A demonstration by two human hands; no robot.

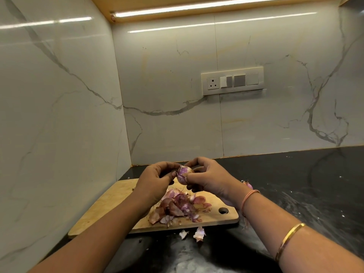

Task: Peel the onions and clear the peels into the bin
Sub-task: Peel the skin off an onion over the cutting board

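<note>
Onion (184,174) held up between both hands, above the far end of a wooden board (110,203). The left hand (155,180) curls round its side, and the right hand (208,178) pinches the onion's skin with thumb and fingertips. Peels (177,207) lie heaped on the board, with two scraps (199,233) on the dark bench (295,184). Something pinkish behind the right wrist is mostly hidden. Marble walls (59,115) meet in a corner, and the back one carries a socket panel (232,80).

Warm strip light (197,6) overhead, glare on glossy wall (157,85), wide-angle bowing.
</note>
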